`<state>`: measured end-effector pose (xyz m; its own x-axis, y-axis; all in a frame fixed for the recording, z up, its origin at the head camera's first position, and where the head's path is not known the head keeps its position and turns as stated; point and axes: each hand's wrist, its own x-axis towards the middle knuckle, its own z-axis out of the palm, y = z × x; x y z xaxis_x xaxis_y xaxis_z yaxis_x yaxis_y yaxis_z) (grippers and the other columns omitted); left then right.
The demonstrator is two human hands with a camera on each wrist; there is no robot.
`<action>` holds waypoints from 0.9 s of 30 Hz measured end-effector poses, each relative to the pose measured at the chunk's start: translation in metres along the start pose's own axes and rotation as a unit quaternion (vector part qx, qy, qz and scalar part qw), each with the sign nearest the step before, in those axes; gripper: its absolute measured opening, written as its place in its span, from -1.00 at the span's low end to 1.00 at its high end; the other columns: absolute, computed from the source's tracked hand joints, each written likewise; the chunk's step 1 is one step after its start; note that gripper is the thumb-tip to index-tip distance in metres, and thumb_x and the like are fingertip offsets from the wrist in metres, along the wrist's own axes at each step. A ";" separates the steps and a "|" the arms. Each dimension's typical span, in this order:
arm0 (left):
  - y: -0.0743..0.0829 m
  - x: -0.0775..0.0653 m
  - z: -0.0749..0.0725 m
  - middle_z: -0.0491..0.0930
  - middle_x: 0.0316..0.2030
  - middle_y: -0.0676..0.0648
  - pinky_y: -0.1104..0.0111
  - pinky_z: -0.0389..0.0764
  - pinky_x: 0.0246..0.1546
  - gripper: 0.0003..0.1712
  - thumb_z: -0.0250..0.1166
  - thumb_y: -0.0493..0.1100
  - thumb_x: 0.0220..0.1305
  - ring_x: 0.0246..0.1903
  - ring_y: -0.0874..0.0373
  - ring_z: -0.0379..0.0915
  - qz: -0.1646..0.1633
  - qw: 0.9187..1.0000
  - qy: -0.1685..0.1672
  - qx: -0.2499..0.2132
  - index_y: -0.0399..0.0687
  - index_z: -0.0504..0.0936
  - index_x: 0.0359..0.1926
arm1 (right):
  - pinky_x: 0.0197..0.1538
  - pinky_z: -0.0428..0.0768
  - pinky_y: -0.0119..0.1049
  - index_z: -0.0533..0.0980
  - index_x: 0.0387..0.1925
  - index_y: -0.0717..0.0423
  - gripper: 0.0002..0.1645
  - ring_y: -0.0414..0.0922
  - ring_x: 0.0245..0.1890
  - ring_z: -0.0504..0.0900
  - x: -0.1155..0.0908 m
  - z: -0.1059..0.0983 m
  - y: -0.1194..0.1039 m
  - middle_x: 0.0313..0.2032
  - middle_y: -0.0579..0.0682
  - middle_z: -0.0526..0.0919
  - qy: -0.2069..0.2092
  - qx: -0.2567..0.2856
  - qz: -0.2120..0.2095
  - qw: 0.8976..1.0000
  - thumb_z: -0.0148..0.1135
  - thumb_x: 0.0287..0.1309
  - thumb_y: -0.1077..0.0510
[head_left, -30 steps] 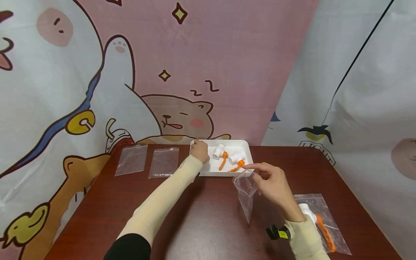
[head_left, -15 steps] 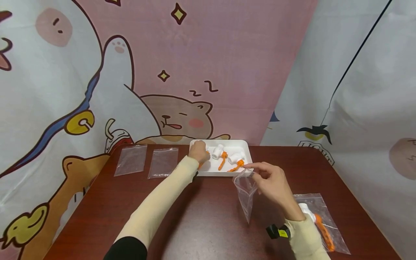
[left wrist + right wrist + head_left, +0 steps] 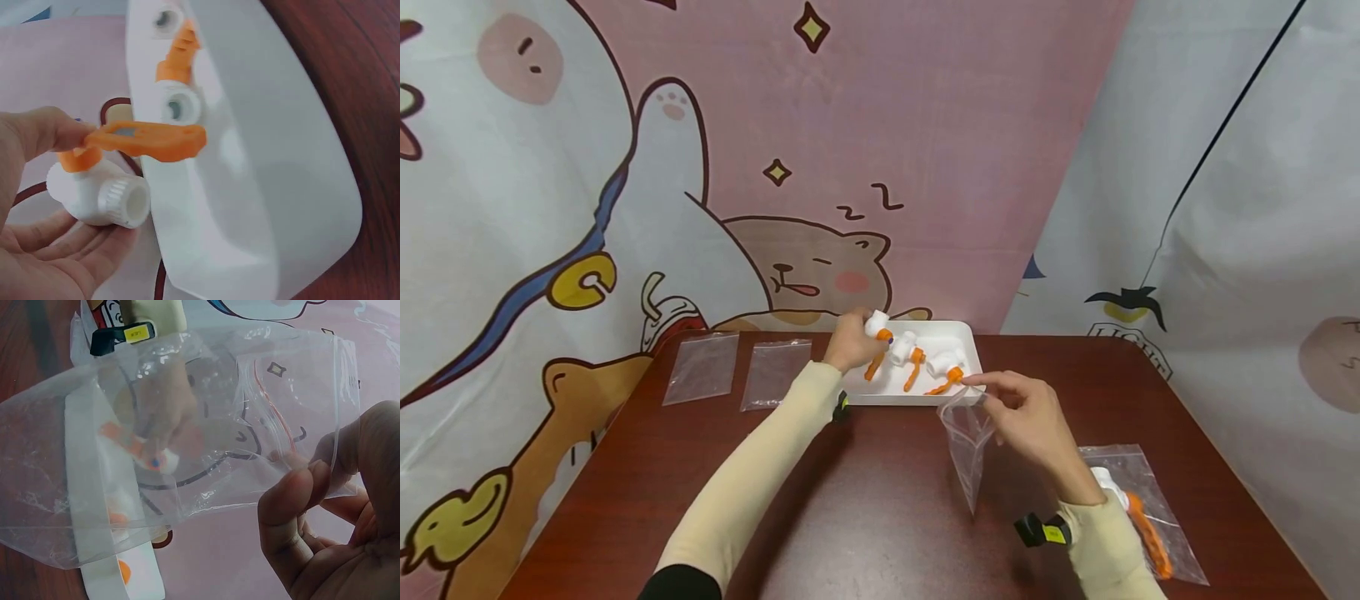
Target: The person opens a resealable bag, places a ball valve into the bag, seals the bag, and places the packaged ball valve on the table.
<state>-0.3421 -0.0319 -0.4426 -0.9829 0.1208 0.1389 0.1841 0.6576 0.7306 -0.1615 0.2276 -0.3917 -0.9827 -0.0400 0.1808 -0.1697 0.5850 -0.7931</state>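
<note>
Valve [image 3: 87, 197] of white plastic, fitted with an orange lever [image 3: 153, 142], is held in a person's left hand [image 3: 848, 340] at the left end of a white tray [image 3: 917, 401] on a reddish-brown tabletop [image 3: 880, 500]. The left grip is closed around the piece, thumb at the base of the lever and fingers beneath the body; whether it touches the tray cannot be told from these angles. The right hand [image 3: 1026, 417] pinches a clear zip bag [image 3: 967, 442] near its sealing strip, the film hanging loose below.

The valve looks light and stiff, and probably hard to damage, though its smooth body could prove a little slippery. Its ribbed collar should offer the surest hold; the lever might swivel if used as a handle. The bag appears nearly weightless and limp, apt to crease or slide, and is best taken at the lip beside the strip.

Moulded plastic forms the valve's round, open-ended sockets, while the lever has a slot and scalloped edges. Glossy, wrinkled film contrasts with the tray's smooth wall and rounded corners. Two matching valves [image 3: 904, 348] lie in the tray; flat bags [image 3: 702, 369] rest at left, a filled bag [image 3: 1165, 517] at right.
</note>
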 end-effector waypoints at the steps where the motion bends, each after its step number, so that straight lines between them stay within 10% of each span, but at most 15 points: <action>1: 0.000 -0.001 -0.002 0.63 0.06 -0.26 0.17 0.71 -0.02 -0.32 0.55 -0.18 0.10 -0.03 -0.06 0.64 0.004 1.000 0.006 -0.009 -0.30 0.51 0.21 | -0.62 0.51 -0.27 0.73 -0.01 -0.17 -0.56 0.04 -0.70 0.60 0.000 0.000 0.000 -0.32 0.08 0.59 0.000 0.001 -0.001 1.000 0.15 0.25 0.33; 27: 0.025 -0.040 -0.053 0.61 0.12 -0.20 0.18 0.63 0.20 -0.26 0.57 -0.17 0.09 0.12 -0.05 0.60 0.042 0.980 0.049 -0.188 -0.18 0.47 0.27 | -0.59 0.57 -0.24 0.72 0.01 -0.12 -0.55 0.03 -0.69 0.57 0.002 0.004 -0.001 -0.31 0.11 0.56 0.000 0.030 0.014 0.999 0.13 0.23 0.34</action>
<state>-0.2982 -0.0593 -0.3947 -0.9629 0.0790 0.2582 0.2697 0.3248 0.9065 -0.1638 0.2239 -0.3927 -0.9873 -0.0240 0.1572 -0.1454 0.5360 -0.8316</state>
